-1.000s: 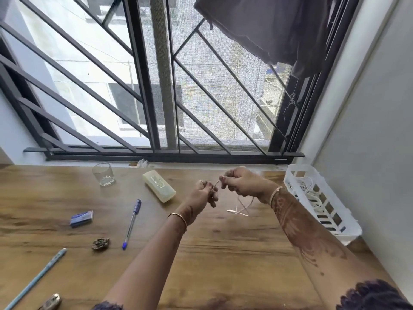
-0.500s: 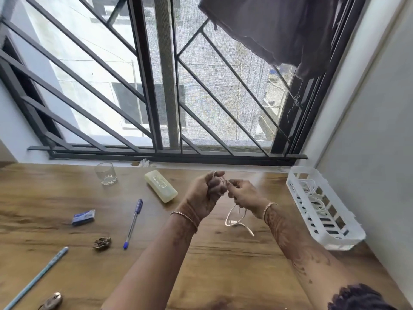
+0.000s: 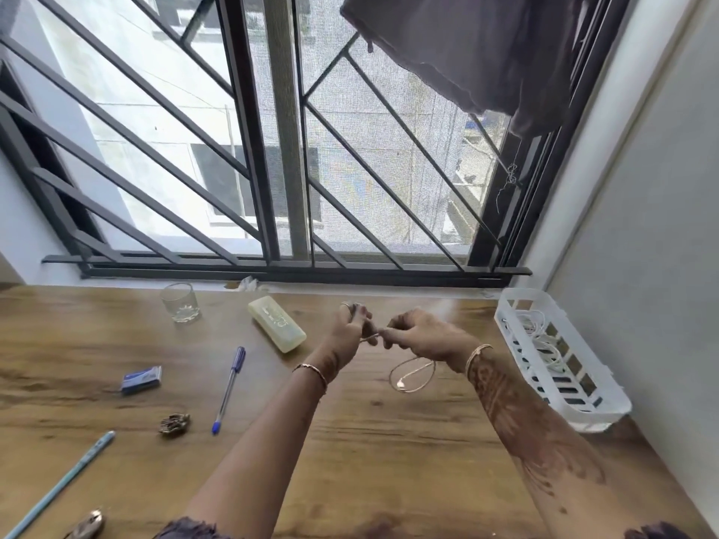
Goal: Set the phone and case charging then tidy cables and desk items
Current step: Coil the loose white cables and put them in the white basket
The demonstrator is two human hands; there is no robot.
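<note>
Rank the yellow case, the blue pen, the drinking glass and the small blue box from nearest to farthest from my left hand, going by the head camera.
From the left hand:
1. Yellow case, just to its left on the desk.
2. Blue pen, lower left.
3. Drinking glass, farther left near the window sill.
4. Small blue box, far left.

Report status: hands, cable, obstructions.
Left hand and right hand both grip the white cable. Its loose loop dangles over the desk. Basket path unobstructed.
</note>
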